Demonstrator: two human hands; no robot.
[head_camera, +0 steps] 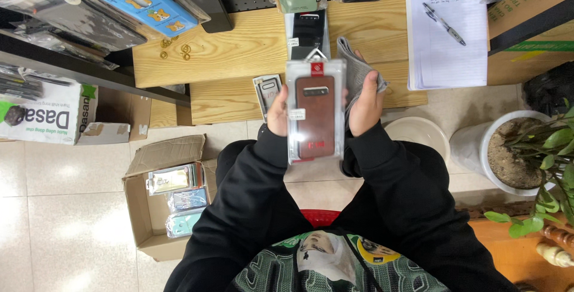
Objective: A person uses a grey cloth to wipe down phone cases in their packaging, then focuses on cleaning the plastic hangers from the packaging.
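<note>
Gripping packaged phone case (315, 112) upright: left hand (277, 114) steadies its edge, right hand (366, 108) clutches grey cloth (354, 72) alongside for wiping.

Open lane: bare wood of the desk (239, 46) at upper centre-left, only small gold rings (173, 48) on it. Straight ahead blocked by stacked black boxes (307, 33). Upper right taken by notepad (447, 35) with pen (443, 23). Lower left: open cardboard box (156, 208) on floor. Right edge: white plant pot (508, 151), white bowl (418, 133) beside it.
</note>
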